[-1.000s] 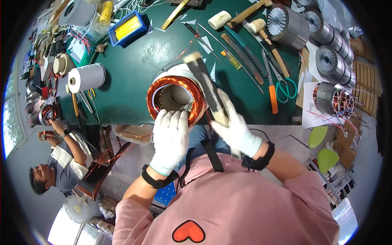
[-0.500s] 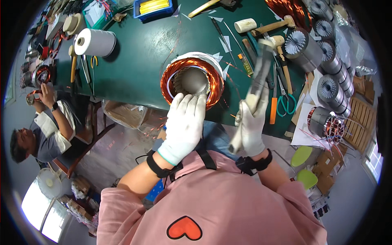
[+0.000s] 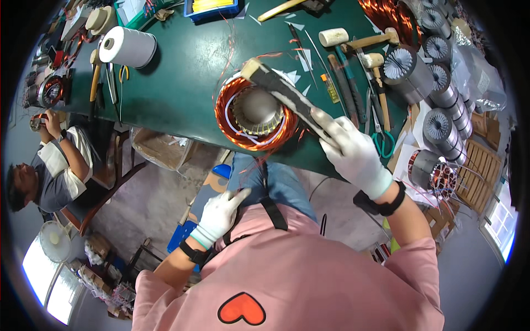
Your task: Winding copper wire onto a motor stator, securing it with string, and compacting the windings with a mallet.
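Note:
A round stator core with copper windings (image 3: 225, 113) stands near the table's front edge. White strips show inside its ring, and its bore faces up. My right hand (image 3: 356, 154), in a white glove, is closed around a long flat bar (image 3: 295, 99) with a dark wrapped middle and a pale, worn end. The bar slants over the upper right part of the windings; whether it touches them I cannot tell. My left hand (image 3: 221, 216), gloved too, is down by my lap, away from the stator. Its fingers are partly stretched and apart, with nothing visible in them.
Mallets (image 3: 333, 37), files and green-handled scissors (image 3: 383, 144) lie on the right of the green table (image 3: 182, 94). Metal cores (image 3: 439, 126) line the right edge. A white thread spool (image 3: 128, 47) stands left. A co-worker (image 3: 55, 165) sits at far left.
My left hand has left the stator's front rim and dropped toward my lap. My right hand has swung the bar from upright at the right to slanting over the windings.

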The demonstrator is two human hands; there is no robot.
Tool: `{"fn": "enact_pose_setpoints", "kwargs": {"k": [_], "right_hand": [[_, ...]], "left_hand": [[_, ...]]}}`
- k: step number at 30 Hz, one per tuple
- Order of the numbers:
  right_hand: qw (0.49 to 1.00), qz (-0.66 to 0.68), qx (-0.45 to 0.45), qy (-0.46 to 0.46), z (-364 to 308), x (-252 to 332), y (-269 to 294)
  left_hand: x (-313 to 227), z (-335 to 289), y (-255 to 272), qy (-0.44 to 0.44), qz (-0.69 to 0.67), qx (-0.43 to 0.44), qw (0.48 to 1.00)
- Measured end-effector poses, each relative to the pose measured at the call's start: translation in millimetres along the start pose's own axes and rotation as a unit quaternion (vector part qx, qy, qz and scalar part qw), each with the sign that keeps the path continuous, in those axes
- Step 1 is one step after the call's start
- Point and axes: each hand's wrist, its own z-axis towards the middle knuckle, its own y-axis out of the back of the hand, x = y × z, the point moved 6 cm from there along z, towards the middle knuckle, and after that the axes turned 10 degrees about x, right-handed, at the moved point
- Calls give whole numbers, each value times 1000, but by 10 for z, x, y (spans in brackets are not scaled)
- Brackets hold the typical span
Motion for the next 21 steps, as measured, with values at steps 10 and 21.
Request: {"fn": "enact_pose_setpoints", "kwargs": {"k": [10,21], "right_hand": [[981,-24,160,105,-49,506,-125],[982,-93,156,56,89,195,-116]], "left_hand": [[704,-96,-993,82,-86,174,977],[445,-306,-964,150,-427,272,849]]}}
